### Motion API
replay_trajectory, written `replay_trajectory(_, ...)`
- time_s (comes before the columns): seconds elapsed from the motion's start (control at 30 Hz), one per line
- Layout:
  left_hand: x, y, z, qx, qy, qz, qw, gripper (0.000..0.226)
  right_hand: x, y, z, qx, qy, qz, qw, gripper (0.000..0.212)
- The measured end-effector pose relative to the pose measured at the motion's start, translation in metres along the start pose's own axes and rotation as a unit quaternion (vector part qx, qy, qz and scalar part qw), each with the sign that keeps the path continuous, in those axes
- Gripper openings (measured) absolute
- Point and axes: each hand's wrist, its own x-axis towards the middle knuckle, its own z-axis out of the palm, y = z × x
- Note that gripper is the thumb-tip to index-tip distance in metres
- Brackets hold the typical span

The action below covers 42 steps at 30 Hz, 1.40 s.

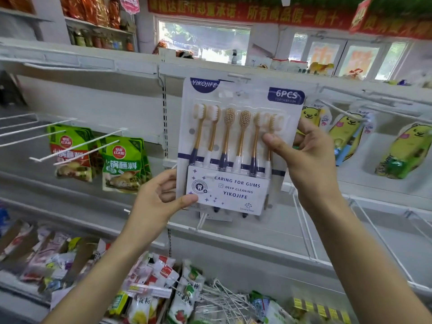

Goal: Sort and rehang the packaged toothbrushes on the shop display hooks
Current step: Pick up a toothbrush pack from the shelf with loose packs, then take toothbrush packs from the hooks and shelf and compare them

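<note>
While I'm holding the toothbrush pack [236, 146] up against the shelf back, my left hand [159, 199] is pinching its bottom corner and my right hand [304, 150] is gripping its right edge; that glossy, flat, slippery plastic could be missing the thin white hook [238, 77] above and sliding free.

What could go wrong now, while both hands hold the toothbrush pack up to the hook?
The toothbrush pack hides the hook, so its hang hole may miss. The left hand and right hand pinch only its edges, so it could slip. Nearby bare hooks might snag a sleeve or arm.
</note>
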Motion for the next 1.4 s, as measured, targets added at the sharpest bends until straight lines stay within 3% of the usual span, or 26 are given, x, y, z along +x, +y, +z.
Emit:
replay_trajectory(0.63,0.103,-0.044,0.012,0.038,-0.031,-0.006,0.999,0.041,0.068,0.063,0.001,-0.066,0.053,0.059,0.995,0.033)
replay_trajectory(0.83,0.144,-0.067,0.027,0.063,-0.047,-0.021,0.997,0.047,0.096,0.082,-0.003,-0.102,0.072,0.079,0.989,0.032)
replay_trajectory(1.0,0.177,-0.085,0.028,0.103,-0.051,-0.036,0.993,0.066,0.117,0.099,-0.004,-0.137,0.079,0.089,0.983,0.029)
replay_trajectory(1.27,0.192,-0.089,0.034,0.113,-0.068,0.007,0.991,0.034,0.131,0.120,-0.001,-0.201,0.089,0.099,0.971,0.028)
replay_trajectory(1.4,0.191,-0.092,0.027,0.215,-0.071,0.028,0.974,0.033,0.129,0.121,0.001,-0.247,0.095,0.111,0.958,0.030)
